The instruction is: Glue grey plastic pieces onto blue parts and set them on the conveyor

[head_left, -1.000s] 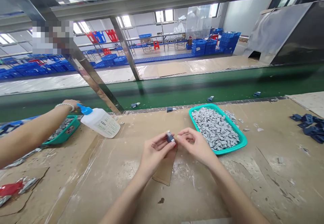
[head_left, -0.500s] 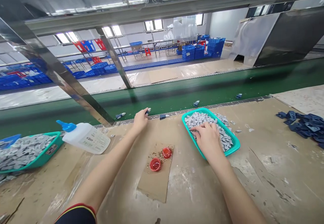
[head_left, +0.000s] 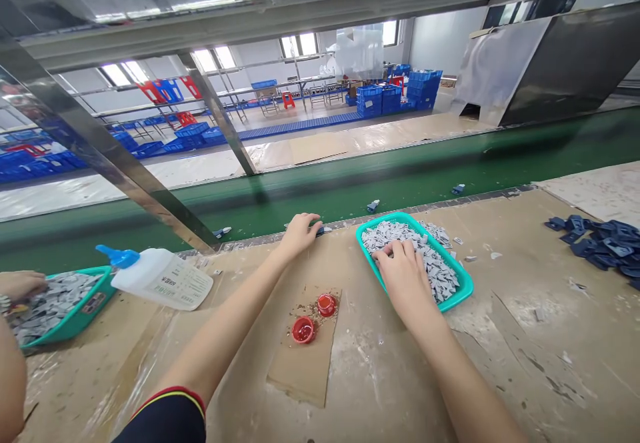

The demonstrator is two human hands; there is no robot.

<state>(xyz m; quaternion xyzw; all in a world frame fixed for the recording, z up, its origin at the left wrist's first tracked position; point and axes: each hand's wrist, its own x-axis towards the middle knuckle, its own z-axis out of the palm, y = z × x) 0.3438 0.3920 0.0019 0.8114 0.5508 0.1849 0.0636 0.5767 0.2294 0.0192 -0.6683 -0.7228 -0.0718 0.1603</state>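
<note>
My left hand (head_left: pixel 299 231) reaches to the far edge of the bench, fingers curled onto a small blue part (head_left: pixel 323 231) lying there. My right hand (head_left: pixel 403 273) lies palm down in a teal tray (head_left: pixel 463 289) of several small grey parts (head_left: pixel 440 273). Its fingers are bent together into the pile, and what they hold is hidden. Two red caps (head_left: pixel 303 329) sit on a cardboard scrap (head_left: pixel 300 373) between my arms.
A white glue bottle (head_left: pixel 163 281) with a blue nozzle lies on its side at left. A co-worker's hand (head_left: pixel 21 283) is in a second teal tray (head_left: pixel 75 319). Dark blue parts (head_left: pixel 603 243) are piled at right. The green conveyor belt (head_left: pixel 425 169) carries small pieces (head_left: pixel 373 205).
My hands parted from the blue piece they held together. The left went to the bench's far edge, then shifted right to the blue part; the right dropped into the tray.
</note>
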